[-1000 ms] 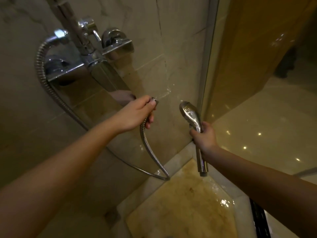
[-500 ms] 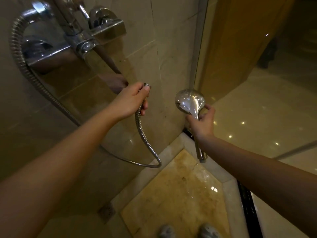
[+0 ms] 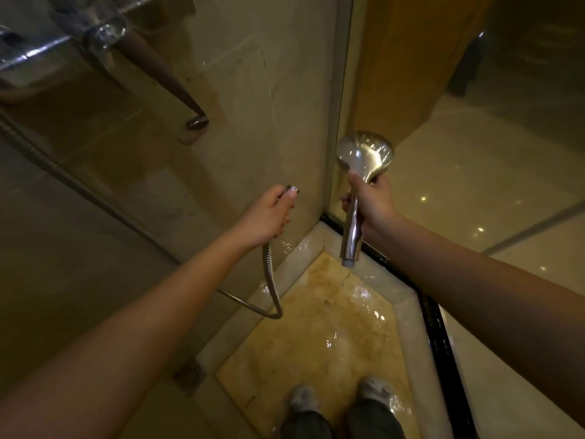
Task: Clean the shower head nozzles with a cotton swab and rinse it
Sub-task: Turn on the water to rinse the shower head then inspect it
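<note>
Shower stall, looking down into the far right corner. Right hand (image 3: 370,201) grips the shower head (image 3: 365,155) at the top of its handle, fingers curled round the neck and thumb up against the base of the round head. The head is upright, to the right of centre, in front of the glass panel (image 3: 411,90) and just beside the corner post. Only its chrome back shows, so the nozzle face is probably turned away toward the glass. The handle's lower end hangs free below the fist, with nothing joined to it. Left hand (image 3: 266,217), left of the right hand and apart from it, is clamped on the end of the metal hose (image 3: 269,274), fingers wrapped round it, with the hose's end fitting (image 3: 291,188) sticking out past the thumb. The hose drops from the fist, bends in a low loop, then runs up and left along the marble wall (image 3: 253,74). A chrome mixer (image 3: 47,49) sits far left on that wall. The shower floor (image 3: 316,327) is wet and yellow-stained, glinting in patches. A small drain (image 3: 190,373) lies near left. A black door track (image 3: 440,337) runs along the floor's right edge. Two grey shoes (image 3: 304,397) stand at the near edge.
</note>
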